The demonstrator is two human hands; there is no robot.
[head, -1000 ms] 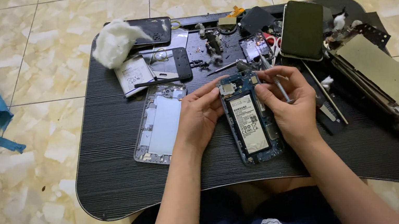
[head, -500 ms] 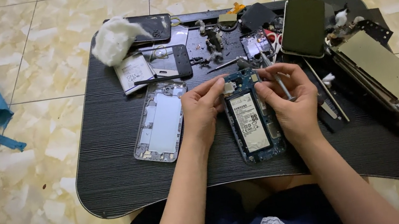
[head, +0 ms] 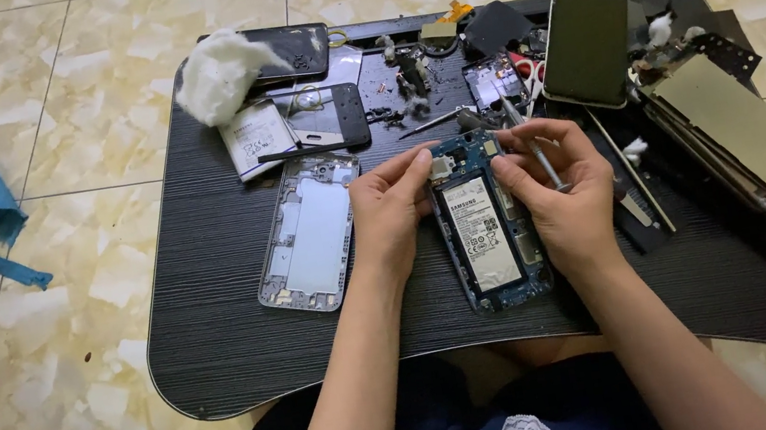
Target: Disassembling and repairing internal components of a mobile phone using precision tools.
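Ideally the left hand keeps its fingers pressed on the opened blue phone body with exposed battery mid-counter, while the right hand, fingers pinching a thin metal tool, works gently.

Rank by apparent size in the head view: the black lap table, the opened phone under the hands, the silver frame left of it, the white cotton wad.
1. Black lap table, by far.
2. Opened phone and silver frame: look about alike, and the hands cover part of the phone, so no ranking.
3. White cotton wad, smallest.
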